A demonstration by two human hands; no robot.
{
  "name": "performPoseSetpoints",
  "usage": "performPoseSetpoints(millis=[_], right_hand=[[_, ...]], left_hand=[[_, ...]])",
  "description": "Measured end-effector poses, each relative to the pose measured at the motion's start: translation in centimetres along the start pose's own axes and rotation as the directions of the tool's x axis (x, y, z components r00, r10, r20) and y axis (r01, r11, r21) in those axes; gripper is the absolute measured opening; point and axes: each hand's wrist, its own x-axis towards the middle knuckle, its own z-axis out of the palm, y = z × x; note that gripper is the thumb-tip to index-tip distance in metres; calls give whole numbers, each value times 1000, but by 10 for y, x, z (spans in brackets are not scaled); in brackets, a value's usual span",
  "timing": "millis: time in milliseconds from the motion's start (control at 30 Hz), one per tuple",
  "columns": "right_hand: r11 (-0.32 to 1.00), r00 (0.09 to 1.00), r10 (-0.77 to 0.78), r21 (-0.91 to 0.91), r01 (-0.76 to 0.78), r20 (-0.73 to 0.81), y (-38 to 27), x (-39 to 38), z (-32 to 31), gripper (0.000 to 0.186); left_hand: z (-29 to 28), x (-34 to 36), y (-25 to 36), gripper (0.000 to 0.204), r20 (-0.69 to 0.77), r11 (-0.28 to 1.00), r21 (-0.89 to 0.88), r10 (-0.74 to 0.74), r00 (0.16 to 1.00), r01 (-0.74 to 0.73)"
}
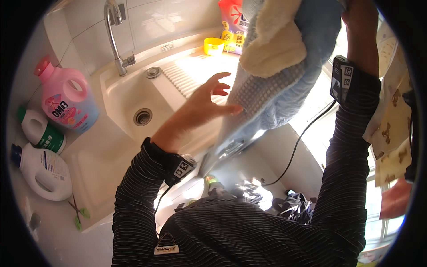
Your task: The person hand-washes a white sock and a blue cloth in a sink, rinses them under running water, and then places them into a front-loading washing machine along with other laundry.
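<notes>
A large light-blue knitted cloth piece (307, 58) hangs in front of me, with fluffy cream parts (275, 53) on it; its exact kind I cannot make out. High at the right, my right hand (359, 18) grips its upper edge, though the fingertips are partly hidden at the rim of the picture. My left hand (202, 104) is open, fingers spread and curved, its thumb right by the cloth's left side. The lower end of the cloth drops past the front edge of the sink.
A cream sink (133, 95) with a ribbed washboard (182, 78) and chrome tap (113, 40) lies at the left. Around it stand a pink detergent bottle (66, 98), white-and-green bottle (42, 133), white jug (44, 171), green scissors (79, 213) and yellow cup (213, 46).
</notes>
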Motion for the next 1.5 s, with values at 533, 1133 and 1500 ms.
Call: performPoseSetpoints(millis=[533, 1133, 1500], right_hand=[[713, 855, 368, -479, -512, -365, -101, -212, -115, 28], [360, 750, 378, -661, -659, -542, -220, -432, -162, 39], [-68, 31, 646, -98, -993, -763, -250, -539, -179, 44]], left_hand=[[135, -127, -141, 62, 552, 928, 371, -186, 813, -40], [290, -106, -126, 119, 780, 995, -23, -42, 624, 96], [393, -95, -136, 35, 198, 841, -451, -232, 952, 299]])
